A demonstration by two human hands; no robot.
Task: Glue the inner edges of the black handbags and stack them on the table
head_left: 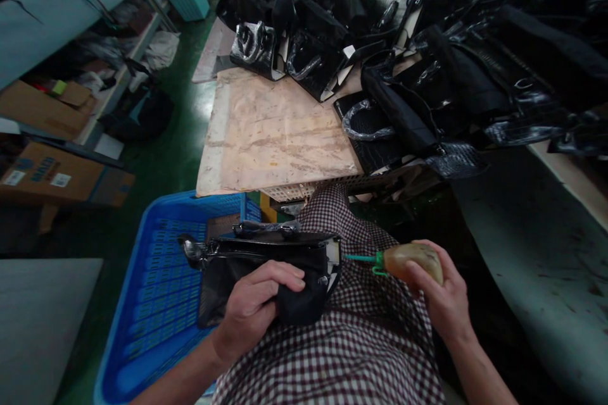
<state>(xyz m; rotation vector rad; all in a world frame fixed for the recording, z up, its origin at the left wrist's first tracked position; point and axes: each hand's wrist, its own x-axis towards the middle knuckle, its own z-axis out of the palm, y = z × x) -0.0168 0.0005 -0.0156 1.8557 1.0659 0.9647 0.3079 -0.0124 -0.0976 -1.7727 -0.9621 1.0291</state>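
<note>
A black handbag (232, 275) lies on its side across my lap, its dark lining turned out toward me. My left hand (259, 300) is closed on the lining cloth near the bag's right end, where a pale inner edge (332, 252) shows. In my right hand (441, 291) is a squeeze bottle (413, 261) of yellowish liquid, with a green cap and thin green nozzle. The nozzle points left, its tip close to the pale edge; I cannot tell whether they touch. A glossy wrapped part (192, 251) sticks out at the bag's left end.
A blue plastic basket (156, 253) stands at my left, partly under the bag. Ahead is a worktable (280, 133) with many black handbags (375, 126) piled at its back and right. Cardboard boxes (61, 174) sit on shelves at left.
</note>
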